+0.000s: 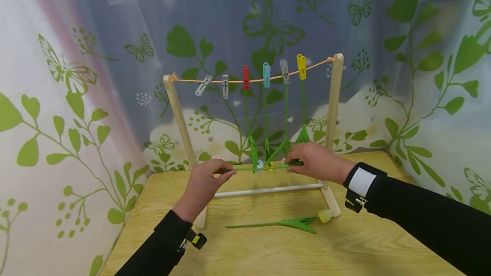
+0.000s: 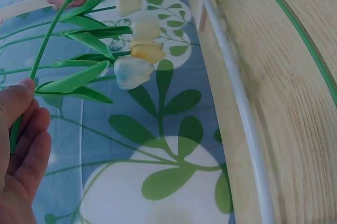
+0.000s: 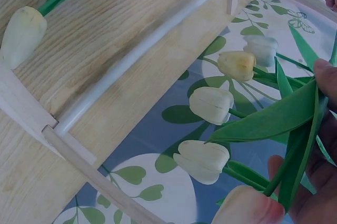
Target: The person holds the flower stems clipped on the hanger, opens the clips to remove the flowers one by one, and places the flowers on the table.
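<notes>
Holding the artificial tulip (image 3: 268,112) at the frame's centre calls for light pressure: the left hand (image 1: 209,178) pinches its bare end, the right hand (image 1: 316,161) grips its leafy part, clear of the hanging tulips (image 3: 210,104).

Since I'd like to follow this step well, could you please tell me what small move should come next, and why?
Probably raise the held tulip stem-first toward the grey clip next to the red clip: the left hand pinches the tulip's bare stem, that grey clip holds no flower, and four tulips hang bloom-down from other clips.
</notes>
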Demonstrator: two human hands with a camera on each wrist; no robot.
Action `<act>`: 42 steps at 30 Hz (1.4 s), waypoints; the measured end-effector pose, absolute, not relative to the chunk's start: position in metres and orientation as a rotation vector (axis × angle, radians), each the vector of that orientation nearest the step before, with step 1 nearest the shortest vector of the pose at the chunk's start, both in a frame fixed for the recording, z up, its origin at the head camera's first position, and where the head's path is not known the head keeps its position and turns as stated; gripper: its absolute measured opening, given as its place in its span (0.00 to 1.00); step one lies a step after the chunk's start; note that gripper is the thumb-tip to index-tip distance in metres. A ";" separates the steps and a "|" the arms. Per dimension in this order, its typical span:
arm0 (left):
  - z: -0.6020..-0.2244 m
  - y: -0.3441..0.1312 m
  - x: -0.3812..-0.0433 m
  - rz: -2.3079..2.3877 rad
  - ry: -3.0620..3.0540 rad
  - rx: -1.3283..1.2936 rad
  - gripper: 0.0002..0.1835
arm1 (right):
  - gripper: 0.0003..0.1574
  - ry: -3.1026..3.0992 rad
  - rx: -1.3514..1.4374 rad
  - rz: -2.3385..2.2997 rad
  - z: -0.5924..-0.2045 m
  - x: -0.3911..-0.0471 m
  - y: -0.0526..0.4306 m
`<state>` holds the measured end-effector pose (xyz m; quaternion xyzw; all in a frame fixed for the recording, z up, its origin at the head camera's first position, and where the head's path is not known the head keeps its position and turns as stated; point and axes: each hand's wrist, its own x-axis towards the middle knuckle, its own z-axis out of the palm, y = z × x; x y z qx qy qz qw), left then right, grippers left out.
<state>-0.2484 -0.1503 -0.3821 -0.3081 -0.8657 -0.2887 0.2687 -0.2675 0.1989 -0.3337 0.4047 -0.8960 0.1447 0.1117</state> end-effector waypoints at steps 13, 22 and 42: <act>-0.385 -0.151 -0.243 -0.734 -2.308 -0.845 0.05 | 0.09 -2.585 1.216 0.363 -0.339 -0.266 0.196; -0.387 -0.149 -0.241 -0.630 -2.290 -0.866 0.06 | 0.10 -2.597 1.215 0.313 -0.344 -0.262 0.196; -0.402 -0.152 -0.238 -0.659 -2.376 -0.868 0.06 | 0.08 -2.590 1.241 0.287 -0.359 -0.260 0.193</act>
